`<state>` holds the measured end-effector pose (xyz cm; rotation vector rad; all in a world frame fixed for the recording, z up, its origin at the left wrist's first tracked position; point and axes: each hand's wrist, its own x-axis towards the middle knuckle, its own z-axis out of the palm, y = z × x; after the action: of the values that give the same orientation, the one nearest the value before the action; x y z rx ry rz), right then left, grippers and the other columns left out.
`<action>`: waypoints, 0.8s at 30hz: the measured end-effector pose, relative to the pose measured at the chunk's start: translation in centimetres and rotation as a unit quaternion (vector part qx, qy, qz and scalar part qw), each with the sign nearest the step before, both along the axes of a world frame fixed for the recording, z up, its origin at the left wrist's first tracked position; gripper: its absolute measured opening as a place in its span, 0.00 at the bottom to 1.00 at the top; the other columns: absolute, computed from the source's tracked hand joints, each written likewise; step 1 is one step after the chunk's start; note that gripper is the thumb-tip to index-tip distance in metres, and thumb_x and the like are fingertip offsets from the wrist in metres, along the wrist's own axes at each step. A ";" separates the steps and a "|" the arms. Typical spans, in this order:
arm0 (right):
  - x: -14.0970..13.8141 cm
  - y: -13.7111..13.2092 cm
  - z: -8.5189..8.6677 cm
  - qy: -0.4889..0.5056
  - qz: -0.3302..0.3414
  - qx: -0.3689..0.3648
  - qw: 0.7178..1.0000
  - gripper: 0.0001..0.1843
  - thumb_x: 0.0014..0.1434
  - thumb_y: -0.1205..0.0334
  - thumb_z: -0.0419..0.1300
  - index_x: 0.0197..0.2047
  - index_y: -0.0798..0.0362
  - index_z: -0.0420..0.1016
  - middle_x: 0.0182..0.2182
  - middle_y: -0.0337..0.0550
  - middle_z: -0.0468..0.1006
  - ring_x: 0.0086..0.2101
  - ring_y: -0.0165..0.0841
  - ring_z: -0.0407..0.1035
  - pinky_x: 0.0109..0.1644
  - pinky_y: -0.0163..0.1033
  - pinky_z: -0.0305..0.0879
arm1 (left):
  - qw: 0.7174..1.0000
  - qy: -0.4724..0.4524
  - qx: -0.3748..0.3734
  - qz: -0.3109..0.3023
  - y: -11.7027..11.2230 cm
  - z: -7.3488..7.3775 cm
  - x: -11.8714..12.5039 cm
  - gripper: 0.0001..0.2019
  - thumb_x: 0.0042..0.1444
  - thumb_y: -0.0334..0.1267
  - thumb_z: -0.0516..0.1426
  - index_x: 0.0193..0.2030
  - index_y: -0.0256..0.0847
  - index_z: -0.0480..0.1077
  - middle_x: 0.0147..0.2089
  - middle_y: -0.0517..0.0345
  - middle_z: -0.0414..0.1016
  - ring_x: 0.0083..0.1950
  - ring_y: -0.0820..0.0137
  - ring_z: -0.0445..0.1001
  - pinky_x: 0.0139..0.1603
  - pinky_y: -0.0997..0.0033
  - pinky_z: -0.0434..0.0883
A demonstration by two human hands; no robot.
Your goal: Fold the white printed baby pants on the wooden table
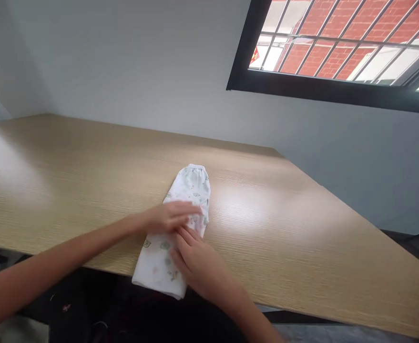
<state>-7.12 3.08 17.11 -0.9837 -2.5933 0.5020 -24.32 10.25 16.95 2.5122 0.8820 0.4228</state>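
At the table's (pixel 284 247) 6 o'clock edge, as the seated person faced it, lay a white printed garment (pixel 191 183), folded long and narrow, its gathered end pointing to 12 and its plain hem reaching just past the wood. The left hand (pixel 171 216), blurred, rested over the cloth's middle with its forearm from 8 o'clock, grip open, fingers stretched towards 3. The right hand (pixel 200 264) lay along the garment's 4 o'clock side, fingertips close beside the left; whether its grip pinched any fabric I could not tell. Towards 1 o'clock, a barred window (pixel 345 40) looked onto red brick (pixel 314 62).
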 end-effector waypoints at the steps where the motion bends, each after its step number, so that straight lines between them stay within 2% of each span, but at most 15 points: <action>1: 0.1 0.2 -0.6 -0.003 0.002 0.006 1.000 0.17 0.62 0.66 0.46 0.52 0.57 0.65 0.52 0.48 0.65 0.52 0.37 0.58 0.59 0.48 0.52 | 0.999 0.011 -0.029 -0.029 -2.1 -0.1 0.2 0.20 0.64 0.43 0.40 0.63 0.51 0.51 0.64 0.66 0.53 0.66 0.71 0.47 0.65 0.68 0.45; 3: 0.1 0.3 -1.6 -0.002 0.008 0.024 1.000 0.18 0.62 0.66 0.45 0.54 0.55 0.65 0.53 0.47 0.65 0.53 0.37 0.57 0.61 0.50 0.48 | 0.996 0.046 -0.055 -0.061 -4.4 -0.3 0.5 0.21 0.64 0.44 0.39 0.64 0.54 0.45 0.65 0.69 0.48 0.67 0.71 0.41 0.66 0.65 0.37; 5: 0.1 0.0 -2.2 0.001 -0.002 0.043 0.999 0.19 0.62 0.66 0.44 0.54 0.54 0.65 0.52 0.45 0.66 0.55 0.36 0.56 0.62 0.50 0.46 | 0.993 0.077 -0.047 -0.077 -3.7 -0.4 0.7 0.21 0.64 0.45 0.39 0.64 0.56 0.44 0.66 0.69 0.46 0.67 0.70 0.41 0.66 0.63 0.34; 6: 0.1 -0.2 -2.2 0.000 -0.008 0.052 0.999 0.20 0.63 0.64 0.44 0.56 0.55 0.64 0.53 0.45 0.64 0.56 0.37 0.53 0.63 0.50 0.45 | 0.992 0.092 -0.034 -0.080 -2.2 -0.5 0.8 0.21 0.64 0.46 0.39 0.64 0.57 0.45 0.66 0.69 0.45 0.67 0.70 0.41 0.66 0.62 0.34; 8: 0.3 -0.9 -2.1 -0.011 -0.008 0.058 0.998 0.22 0.63 0.61 0.43 0.59 0.56 0.59 0.57 0.44 0.59 0.59 0.38 0.48 0.63 0.50 0.45 | 0.990 0.128 0.002 -0.061 2.4 -0.8 1.0 0.21 0.63 0.48 0.40 0.63 0.58 0.47 0.67 0.68 0.44 0.67 0.67 0.40 0.65 0.56 0.34; 10: 0.5 -1.9 -1.7 -0.027 0.004 0.051 0.998 0.24 0.64 0.59 0.41 0.62 0.54 0.52 0.61 0.41 0.51 0.60 0.38 0.42 0.64 0.51 0.45 | 0.987 0.158 0.024 0.036 7.5 -1.0 1.4 0.22 0.62 0.50 0.41 0.63 0.57 0.46 0.67 0.65 0.43 0.67 0.64 0.40 0.63 0.50 0.35; 12: 0.8 -3.0 -1.6 -0.038 0.011 0.039 0.998 0.25 0.64 0.58 0.40 0.63 0.52 0.49 0.62 0.37 0.48 0.61 0.38 0.41 0.64 0.51 0.45 | 0.983 0.156 0.034 0.086 11.6 -1.1 1.8 0.23 0.63 0.47 0.38 0.64 0.53 0.45 0.67 0.60 0.42 0.67 0.63 0.40 0.62 0.47 0.34; 13: 1.0 -3.6 -1.7 -0.040 0.014 0.037 0.998 0.26 0.64 0.56 0.41 0.64 0.51 0.48 0.62 0.35 0.47 0.61 0.38 0.41 0.63 0.52 0.45 | 0.983 0.153 0.037 0.099 12.9 -1.1 2.0 0.23 0.63 0.46 0.37 0.64 0.51 0.45 0.67 0.58 0.42 0.67 0.62 0.40 0.62 0.47 0.34; 15: 1.3 -4.4 -2.3 -0.031 0.027 0.046 0.998 0.30 0.61 0.52 0.47 0.64 0.50 0.47 0.62 0.35 0.46 0.61 0.41 0.41 0.63 0.53 0.47 | 0.982 0.146 0.045 0.112 13.9 -0.9 2.4 0.22 0.63 0.44 0.37 0.64 0.49 0.47 0.67 0.56 0.45 0.67 0.62 0.42 0.62 0.46 0.34; 17: 1.6 -4.5 -3.0 -0.010 0.037 0.066 0.997 0.30 0.59 0.55 0.50 0.63 0.50 0.49 0.61 0.36 0.49 0.60 0.42 0.44 0.62 0.53 0.49 | 0.981 0.140 0.057 0.120 13.0 -0.4 2.8 0.22 0.63 0.42 0.37 0.62 0.46 0.51 0.65 0.54 0.50 0.65 0.63 0.47 0.62 0.47 0.36; 19: 1.9 -4.1 -3.5 0.035 0.037 0.085 0.995 0.26 0.58 0.64 0.49 0.60 0.50 0.56 0.58 0.36 0.57 0.57 0.39 0.51 0.60 0.50 0.53 | 0.981 0.139 0.064 0.119 10.3 0.5 3.1 0.21 0.63 0.41 0.37 0.58 0.43 0.60 0.60 0.52 0.60 0.61 0.63 0.55 0.62 0.49 0.42; 22: 2.3 -3.2 -3.4 0.140 0.008 0.084 0.987 0.17 0.54 0.71 0.50 0.47 0.51 0.67 0.45 0.38 0.72 0.46 0.33 0.64 0.52 0.42 0.62 | 0.983 0.149 0.048 0.091 3.7 2.2 3.3 0.22 0.62 0.47 0.38 0.45 0.43 0.70 0.46 0.54 0.73 0.48 0.65 0.69 0.55 0.58 0.57; 24: 2.7 -3.0 -2.8 0.192 -0.031 0.068 0.979 0.10 0.54 0.71 0.51 0.39 0.53 0.68 0.36 0.40 0.75 0.38 0.32 0.67 0.43 0.38 0.65 | 0.992 0.121 -0.008 0.045 -1.8 3.2 3.3 0.21 0.61 0.51 0.40 0.47 0.49 0.69 0.45 0.57 0.73 0.43 0.67 0.71 0.48 0.66 0.63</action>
<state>-4.45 0.05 14.29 -0.8256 -2.2136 0.4419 -21.03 8.43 20.12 2.5515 1.0878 0.1380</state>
